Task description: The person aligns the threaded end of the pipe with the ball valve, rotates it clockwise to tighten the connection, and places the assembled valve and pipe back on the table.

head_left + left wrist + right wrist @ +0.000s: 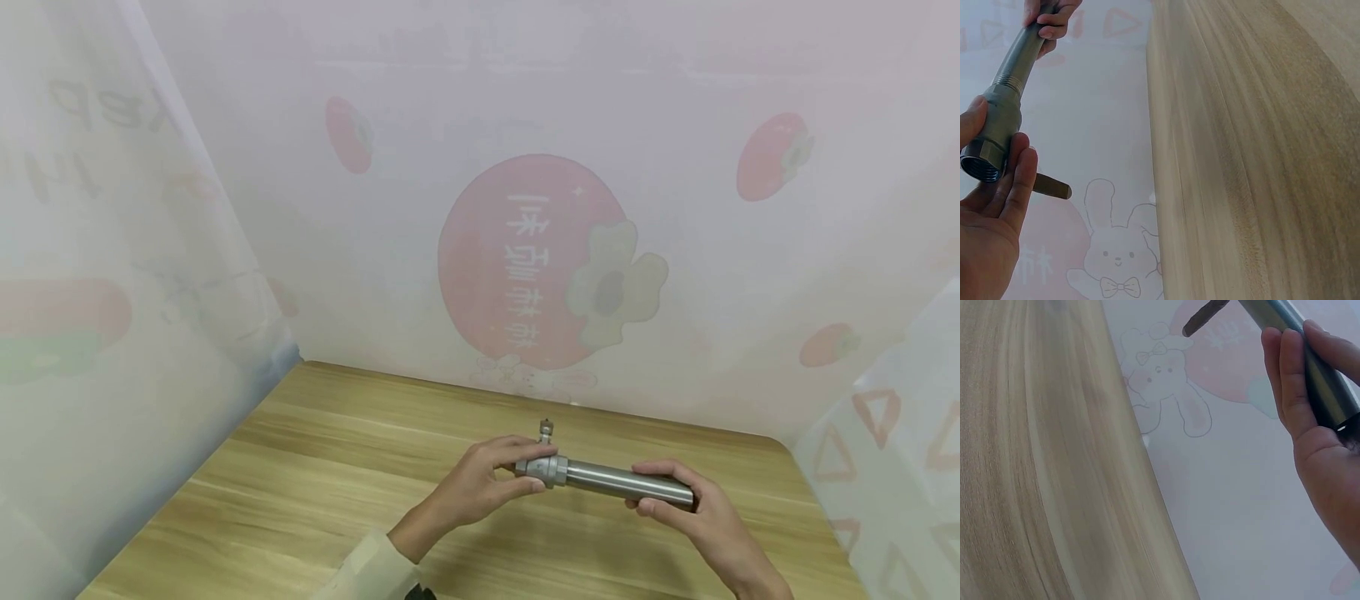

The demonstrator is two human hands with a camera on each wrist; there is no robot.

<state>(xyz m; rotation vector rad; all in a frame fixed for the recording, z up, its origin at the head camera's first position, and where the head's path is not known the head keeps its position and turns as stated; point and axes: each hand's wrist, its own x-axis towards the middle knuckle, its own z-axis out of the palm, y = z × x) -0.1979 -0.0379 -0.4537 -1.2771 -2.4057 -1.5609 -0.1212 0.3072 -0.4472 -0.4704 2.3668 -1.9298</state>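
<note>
At far left, hanging beside the wooden table, a pale left sheet with faint lettering, too washed out to read. Next, at the lower border, a cream sleeve and a small black item, cut off and hard to identify.

Then the left hand, thumb and fingers clamped on a metal valve, covering much of its body. Threaded mouth facing left, partly behind fingers in the head view, but plain in the left wrist view. From the valve, a short stem jutting up and away toward the printed back sheet; in the left wrist view, only its end past the fingers.

Joined on the right, a steel pipe, held with the valve above the table, long axis running left to right and dipping slightly toward the right end. Some thread bare at the joint; cannot tell how deep inside.

Around the right end, the right hand, thumb and fingers pinching the pipe from opposite sides, palm masking the end face. At far right, a right sheet with red triangles, cropped by the border.
</note>
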